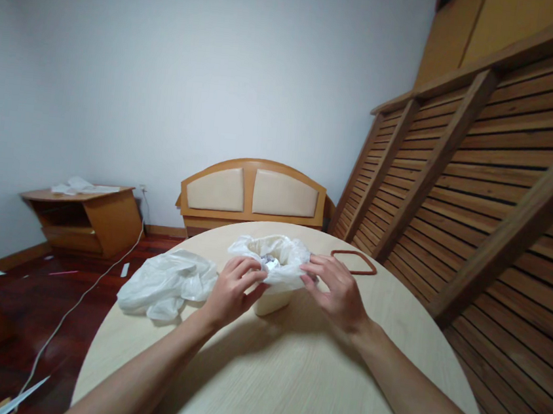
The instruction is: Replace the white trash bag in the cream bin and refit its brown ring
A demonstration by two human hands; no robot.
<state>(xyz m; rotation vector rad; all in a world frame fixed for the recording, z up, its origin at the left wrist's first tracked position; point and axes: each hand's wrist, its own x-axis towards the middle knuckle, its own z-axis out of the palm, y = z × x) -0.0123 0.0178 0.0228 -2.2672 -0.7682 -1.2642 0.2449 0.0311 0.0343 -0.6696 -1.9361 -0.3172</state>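
A small cream bin (270, 304) stands upright on the round table. Over its rim hangs a thin white plastic bag (285, 276), with crumpled whitish and dark stuff visible inside. My left hand (237, 288) grips the bag at the near left side of the rim, thumb and fingers closed together. On the right side, my right hand (334, 289) has the bag's edge pinched between thumb and fingers. A brown rounded frame (372, 270) lies flat on the table beyond my right hand. Left of my left hand is a second crumpled white plastic bag (164, 284).
The pale wooden round table (298, 380) carries all of this. A headboard (253, 191) stands behind it against the wall. Slatted wooden panels (456, 186) lean at the right. At the left are a low cabinet (92, 220) and a cable (81, 308) running across the dark floor.
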